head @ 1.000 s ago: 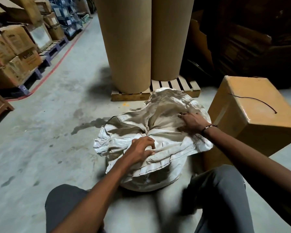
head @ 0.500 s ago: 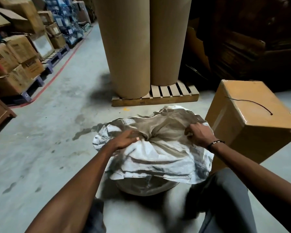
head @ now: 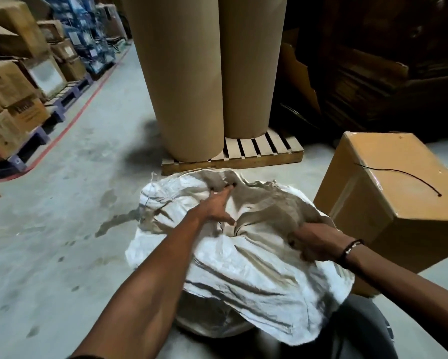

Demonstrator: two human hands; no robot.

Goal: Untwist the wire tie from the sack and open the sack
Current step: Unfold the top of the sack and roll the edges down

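A white woven sack (head: 246,270) stands on the floor between my knees, its crumpled top spread wide. My left hand (head: 216,206) reaches across the mouth with fingers stretched out, the fingertips tucked under the far fold of the fabric. My right hand (head: 312,242), a dark bracelet at its wrist, grips a bunch of the fabric at the sack's right rim. A thin black wire tie (head: 399,177) lies loose on top of the brown cardboard box (head: 388,203) to the right, apart from the sack.
Two tall brown paper rolls (head: 204,73) stand on a wooden pallet (head: 243,156) just behind the sack. Stacked cartons (head: 13,94) on blue pallets line the left side behind a red floor line. Dark stacked goods fill the right background. Grey concrete floor lies to the left.
My left hand has stretched forward from the sack's centre to its far fold. My right hand has pulled the right rim nearer. The sack's mouth is spread wider.
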